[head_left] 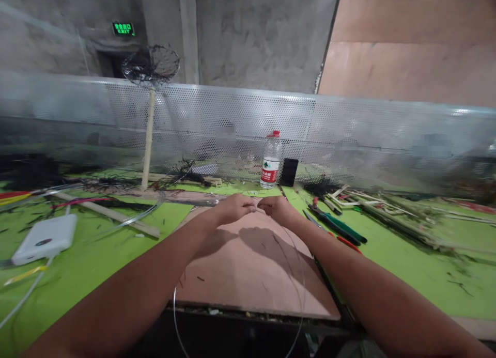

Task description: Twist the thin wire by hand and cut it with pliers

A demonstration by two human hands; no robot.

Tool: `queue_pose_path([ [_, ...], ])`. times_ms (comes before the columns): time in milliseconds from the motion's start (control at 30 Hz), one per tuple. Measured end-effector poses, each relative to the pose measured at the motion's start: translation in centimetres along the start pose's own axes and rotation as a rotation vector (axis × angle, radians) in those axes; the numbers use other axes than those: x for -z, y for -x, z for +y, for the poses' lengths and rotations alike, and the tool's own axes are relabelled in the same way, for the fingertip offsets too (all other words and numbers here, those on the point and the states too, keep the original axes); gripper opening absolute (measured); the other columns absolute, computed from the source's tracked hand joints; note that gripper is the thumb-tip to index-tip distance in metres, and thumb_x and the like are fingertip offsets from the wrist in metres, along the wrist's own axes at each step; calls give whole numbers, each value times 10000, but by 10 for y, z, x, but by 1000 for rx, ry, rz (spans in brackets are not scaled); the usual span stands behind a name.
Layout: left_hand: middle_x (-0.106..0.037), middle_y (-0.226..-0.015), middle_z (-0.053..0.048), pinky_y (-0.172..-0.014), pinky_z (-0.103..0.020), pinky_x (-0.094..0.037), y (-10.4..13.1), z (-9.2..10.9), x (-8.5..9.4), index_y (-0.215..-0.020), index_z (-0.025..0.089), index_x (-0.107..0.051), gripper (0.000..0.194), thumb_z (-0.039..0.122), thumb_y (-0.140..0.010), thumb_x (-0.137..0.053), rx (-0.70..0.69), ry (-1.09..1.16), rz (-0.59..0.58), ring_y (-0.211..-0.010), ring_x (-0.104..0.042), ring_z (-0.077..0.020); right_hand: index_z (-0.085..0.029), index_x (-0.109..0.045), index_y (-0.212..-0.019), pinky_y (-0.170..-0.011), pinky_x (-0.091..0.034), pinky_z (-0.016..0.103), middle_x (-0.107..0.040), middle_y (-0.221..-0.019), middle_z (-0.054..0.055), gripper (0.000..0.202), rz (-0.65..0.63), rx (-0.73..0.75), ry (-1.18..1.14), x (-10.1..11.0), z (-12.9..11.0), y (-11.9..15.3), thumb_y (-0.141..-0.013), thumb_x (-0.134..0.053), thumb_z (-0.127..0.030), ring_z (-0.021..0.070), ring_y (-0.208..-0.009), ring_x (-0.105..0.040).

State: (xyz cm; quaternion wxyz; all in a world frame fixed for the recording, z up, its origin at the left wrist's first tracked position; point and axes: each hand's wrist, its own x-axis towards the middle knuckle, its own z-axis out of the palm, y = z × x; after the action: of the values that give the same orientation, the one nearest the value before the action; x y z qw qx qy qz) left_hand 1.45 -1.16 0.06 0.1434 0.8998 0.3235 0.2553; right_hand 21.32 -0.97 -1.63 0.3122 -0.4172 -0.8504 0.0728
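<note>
One thin silvery wire loop (300, 275) runs from my two hands down over the near edge of the bench and back up, a long hoop hanging toward me. My left hand (235, 208) and my right hand (277, 207) sit knuckle to knuckle above the far end of the flat brown wooden board (248, 275), each grip pinched narrow on the wire where its ends meet between the fingertips. The join itself is too small for me to make out. My forearms reach in from the bottom corners and throw shadows on the board.

Just right of my right hand lie green-handled pliers (341, 228) and a red-handled tool (346, 242) on the bright green bench (96, 260). Beyond the hands, near the perforated metal screen (349, 136), stand a clear plastic water bottle with a red cap and red label (270, 161) and, just beside it, a small black upright box (289, 172). Further right a heap of pale sticks and wire offcuts (387, 205) is spread along the bench.

To the left lies a white rectangular power bank (44, 238) with a cable, well apart from my hands. Behind it a wooden pole topped with a dark wire-mesh basket (150, 68) stands upright, with black wire tangles (182, 174) at its foot.
</note>
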Motion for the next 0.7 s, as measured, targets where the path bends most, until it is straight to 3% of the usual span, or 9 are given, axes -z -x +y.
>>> queue_pose_path([
  [67, -624, -767, -27, -595, -228, -340, -1, -5, -5, -754, 167, -624, 238, 339, -806, -467, 10, -34, -39, -653, -506, -134, -175, -675, -859, -663, -389, 247, -681, -840, 77, 229, -12, 32, 246, 4, -6, 2, -818, -450, -196, 158, -750, -585],
  [167, -605, -719, -24, -560, -226, -311, -3, -10, -12, -718, 159, -613, 239, 316, -804, -453, 63, -105, -65, -626, -489, -132, -161, -663, -860, -655, -393, 286, -680, -812, 134, 273, -69, -36, 564, 7, -19, 5, -863, -421, -286, 213, -743, -616],
  [267, -602, -703, -18, -550, -226, -290, -5, -12, -17, -724, 162, -610, 218, 305, -793, -462, 127, -164, -58, -622, -486, -135, -168, -646, -867, -636, -396, 296, -675, -781, 135, 296, -99, -76, 707, 6, -32, 8, -877, -379, -296, 229, -716, -625],
  [700, -644, -794, -53, -600, -247, -295, -6, -7, -13, -749, 179, -627, 238, 298, -819, -432, 306, -345, 175, -736, -533, -172, -147, -665, -826, -612, -364, 252, -685, -801, 115, 250, -78, -64, 583, -12, -48, 12, -849, -429, -226, 186, -714, -606],
])
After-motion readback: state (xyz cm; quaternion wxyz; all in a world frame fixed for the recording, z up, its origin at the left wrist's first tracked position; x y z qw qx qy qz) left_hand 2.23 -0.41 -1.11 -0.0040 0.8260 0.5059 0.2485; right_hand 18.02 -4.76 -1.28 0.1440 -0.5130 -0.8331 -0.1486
